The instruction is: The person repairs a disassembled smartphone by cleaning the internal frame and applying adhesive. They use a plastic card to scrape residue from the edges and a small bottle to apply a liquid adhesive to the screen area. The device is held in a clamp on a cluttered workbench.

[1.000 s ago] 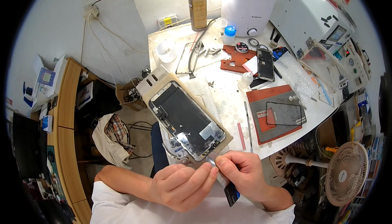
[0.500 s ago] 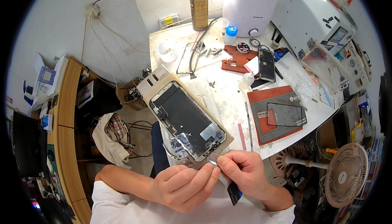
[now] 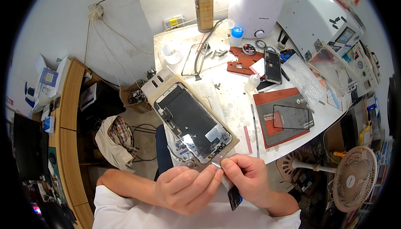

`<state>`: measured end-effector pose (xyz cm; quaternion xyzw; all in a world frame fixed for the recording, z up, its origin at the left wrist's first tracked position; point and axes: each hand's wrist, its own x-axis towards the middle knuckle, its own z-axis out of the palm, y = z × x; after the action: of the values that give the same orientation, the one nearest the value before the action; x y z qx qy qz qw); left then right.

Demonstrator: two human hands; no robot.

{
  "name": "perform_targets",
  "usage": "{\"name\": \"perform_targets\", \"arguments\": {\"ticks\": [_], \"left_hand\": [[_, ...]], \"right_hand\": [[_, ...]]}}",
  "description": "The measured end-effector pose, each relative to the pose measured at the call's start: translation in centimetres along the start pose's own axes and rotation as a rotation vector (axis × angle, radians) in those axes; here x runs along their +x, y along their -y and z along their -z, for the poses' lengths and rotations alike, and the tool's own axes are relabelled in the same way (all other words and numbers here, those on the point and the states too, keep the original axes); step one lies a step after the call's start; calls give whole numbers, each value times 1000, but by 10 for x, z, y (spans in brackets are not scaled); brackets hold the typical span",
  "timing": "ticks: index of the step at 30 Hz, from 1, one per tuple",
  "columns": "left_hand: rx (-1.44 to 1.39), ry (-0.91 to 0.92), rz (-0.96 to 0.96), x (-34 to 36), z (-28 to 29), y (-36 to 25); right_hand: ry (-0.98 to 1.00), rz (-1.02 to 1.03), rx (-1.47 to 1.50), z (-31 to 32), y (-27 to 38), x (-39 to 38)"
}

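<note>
A phone screen assembly (image 3: 189,120) lies back side up on a beige holder plate (image 3: 160,80), its lower end close to my hands. My right hand (image 3: 249,178) is closed on a thin pry tool (image 3: 235,199); the tool's dark end hangs below the fingers, and its silver tip (image 3: 216,160) points at the screen's lower edge. My left hand (image 3: 188,189) is closed, with its fingertips pinched together beside that tip. Whatever lies between the left fingertips is too small to make out.
Right of the plate are a metal spatula (image 3: 255,131), a red strip (image 3: 247,140) and a grey-and-red mat (image 3: 288,120). Farther back lie another phone screen (image 3: 272,67), bubble wrap (image 3: 303,80) and a red-brown fixture (image 3: 243,63). A spray can (image 3: 204,11) stands behind.
The pry tool's dark end has swung slightly to the left under my right hand. Both hands stay almost in the same place at the screen's lower end.
</note>
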<state>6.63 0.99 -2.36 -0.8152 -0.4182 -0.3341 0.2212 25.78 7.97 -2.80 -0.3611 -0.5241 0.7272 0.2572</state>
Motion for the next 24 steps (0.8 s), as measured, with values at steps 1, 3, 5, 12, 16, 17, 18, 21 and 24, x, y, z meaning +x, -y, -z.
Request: {"name": "perform_targets", "arguments": {"ticks": [1, 3, 5, 12, 16, 17, 18, 21, 24], "left_hand": [[2, 3, -2, 0, 1, 1], [0, 4, -6, 1, 1, 1], [-5, -1, -6, 2, 1, 1], [43, -17, 2, 4, -2, -1], [49, -24, 10, 4, -4, -2], [49, -25, 12, 4, -4, -2], [48, -25, 11, 4, -4, -2], [48, -26, 10, 5, -5, -2], [36, -25, 15, 4, -6, -4]], "right_hand": [[-6, 3, -5, -1, 0, 0], [-18, 9, -16, -2, 1, -1], [-5, -17, -8, 0, 2, 0], [38, -1, -29, 6, 7, 3], [34, -18, -28, 8, 6, 4], [35, -16, -26, 8, 7, 4], [36, -14, -23, 8, 7, 5], [57, 0, -31, 11, 6, 6], [64, 6, -55, 12, 8, 8]]}}
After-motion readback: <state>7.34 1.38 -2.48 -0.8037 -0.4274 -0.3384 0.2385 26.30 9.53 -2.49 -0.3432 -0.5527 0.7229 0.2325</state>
